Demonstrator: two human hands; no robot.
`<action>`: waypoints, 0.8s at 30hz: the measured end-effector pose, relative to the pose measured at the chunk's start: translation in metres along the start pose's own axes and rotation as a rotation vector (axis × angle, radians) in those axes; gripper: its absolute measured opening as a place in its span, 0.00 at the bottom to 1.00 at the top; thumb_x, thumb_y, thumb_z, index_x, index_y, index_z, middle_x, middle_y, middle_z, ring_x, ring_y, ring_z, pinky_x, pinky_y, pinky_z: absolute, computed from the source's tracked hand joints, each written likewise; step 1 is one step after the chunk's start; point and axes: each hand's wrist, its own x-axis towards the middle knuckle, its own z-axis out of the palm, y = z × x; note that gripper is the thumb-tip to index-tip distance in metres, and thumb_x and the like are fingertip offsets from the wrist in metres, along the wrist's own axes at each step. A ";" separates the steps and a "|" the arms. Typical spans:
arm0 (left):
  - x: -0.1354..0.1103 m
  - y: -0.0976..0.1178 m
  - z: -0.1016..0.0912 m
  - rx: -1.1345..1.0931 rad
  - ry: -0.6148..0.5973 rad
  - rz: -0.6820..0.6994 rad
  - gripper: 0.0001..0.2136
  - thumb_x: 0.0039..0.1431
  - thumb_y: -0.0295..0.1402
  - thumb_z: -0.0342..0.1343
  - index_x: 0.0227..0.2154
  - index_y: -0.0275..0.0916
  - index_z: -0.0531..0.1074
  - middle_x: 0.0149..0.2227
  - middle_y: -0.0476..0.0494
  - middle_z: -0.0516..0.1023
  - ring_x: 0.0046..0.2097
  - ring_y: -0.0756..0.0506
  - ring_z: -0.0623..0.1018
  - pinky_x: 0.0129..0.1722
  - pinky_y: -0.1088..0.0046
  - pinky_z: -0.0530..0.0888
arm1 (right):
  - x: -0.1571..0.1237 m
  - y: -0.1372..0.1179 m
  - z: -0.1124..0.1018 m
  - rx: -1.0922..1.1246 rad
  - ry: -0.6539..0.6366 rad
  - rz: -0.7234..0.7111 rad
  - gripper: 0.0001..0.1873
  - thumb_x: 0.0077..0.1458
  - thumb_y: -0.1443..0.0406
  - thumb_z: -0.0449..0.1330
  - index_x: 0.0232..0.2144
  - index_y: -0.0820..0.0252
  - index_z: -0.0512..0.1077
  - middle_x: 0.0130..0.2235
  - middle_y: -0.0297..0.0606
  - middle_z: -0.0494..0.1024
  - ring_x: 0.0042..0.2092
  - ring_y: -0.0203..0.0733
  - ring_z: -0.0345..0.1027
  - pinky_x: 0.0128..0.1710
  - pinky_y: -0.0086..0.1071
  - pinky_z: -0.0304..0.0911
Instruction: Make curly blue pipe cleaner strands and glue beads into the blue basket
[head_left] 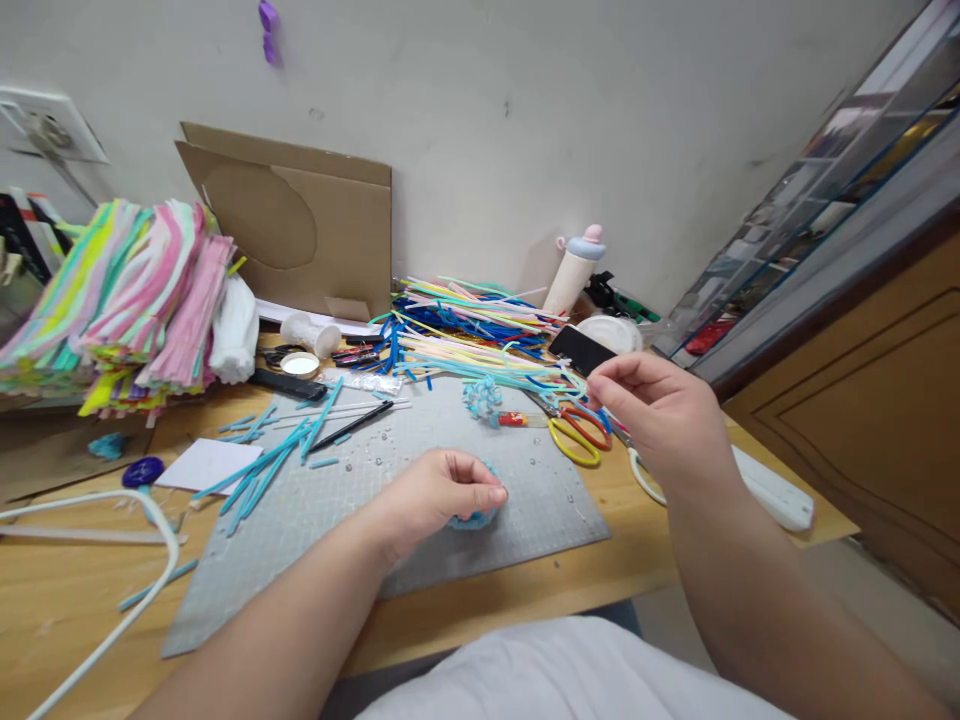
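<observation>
My left hand [442, 492] rests on the grey cutting mat [315, 520], fingers curled over a small blue pipe-cleaner piece [474, 519] that peeks out beneath them. My right hand [660, 405] hovers above the mat's right edge with its fingers pinched together; what they pinch is too small to make out. Just beyond the right hand lie yellow and orange scissors [577, 432]. A small curled light-blue pipe-cleaner shape [481, 396] sits at the mat's far side.
A heap of coloured pipe cleaners [465, 330] lies behind the mat. Cut blue lengths [262, 465] are scattered at left. Stacked coloured bundles [127, 290], cardboard [300, 220], a bottle [574, 268], a black phone [581, 349] and a white object [772, 490] surround the mat.
</observation>
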 end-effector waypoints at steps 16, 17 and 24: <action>-0.002 0.017 -0.012 -0.359 0.213 0.431 0.09 0.43 0.40 0.67 0.24 0.41 0.78 0.18 0.56 0.56 0.23 0.54 0.57 0.24 0.77 0.56 | -0.035 0.019 0.024 -0.293 -0.571 -0.274 0.06 0.52 0.72 0.58 0.27 0.57 0.72 0.27 0.33 0.75 0.30 0.38 0.68 0.32 0.32 0.62; 0.000 0.015 -0.013 -0.342 0.255 0.448 0.08 0.45 0.40 0.66 0.25 0.42 0.78 0.18 0.56 0.56 0.23 0.54 0.56 0.24 0.77 0.56 | -0.043 0.012 0.027 -0.306 -0.643 -0.304 0.07 0.52 0.73 0.58 0.27 0.56 0.72 0.27 0.32 0.75 0.30 0.38 0.67 0.33 0.33 0.61; 0.002 0.007 -0.009 0.048 0.463 0.594 0.04 0.48 0.30 0.65 0.28 0.42 0.82 0.25 0.49 0.70 0.29 0.50 0.66 0.30 0.73 0.61 | -0.065 -0.036 0.027 -0.219 -0.862 -0.334 0.05 0.55 0.71 0.58 0.28 0.58 0.70 0.28 0.33 0.74 0.31 0.37 0.67 0.34 0.30 0.62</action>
